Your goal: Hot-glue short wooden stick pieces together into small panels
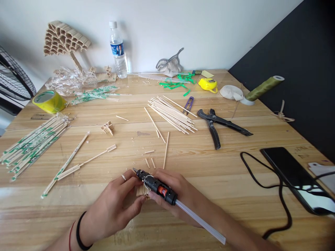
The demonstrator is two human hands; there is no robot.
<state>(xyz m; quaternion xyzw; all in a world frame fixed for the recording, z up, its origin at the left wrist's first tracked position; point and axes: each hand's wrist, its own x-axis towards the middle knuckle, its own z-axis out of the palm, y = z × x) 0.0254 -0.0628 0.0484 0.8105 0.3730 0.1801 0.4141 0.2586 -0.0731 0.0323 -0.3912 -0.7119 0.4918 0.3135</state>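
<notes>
At the bottom centre, my left hand, with a ring and a black band at the wrist, pinches the left side of a small piece of joined wooden sticks. My right hand is on the piece's right side, partly hidden by a black glue gun that lies across it. A clear glue stick runs out of the gun's back end towards the lower right. Just beyond the hands are short cut sticks and one longer stick.
Loose sticks, purple snips and a black cutter lie farther back. Wrapped chopsticks and yellow tape are left; a phone with a black cable is right. A bottle stands by the wall.
</notes>
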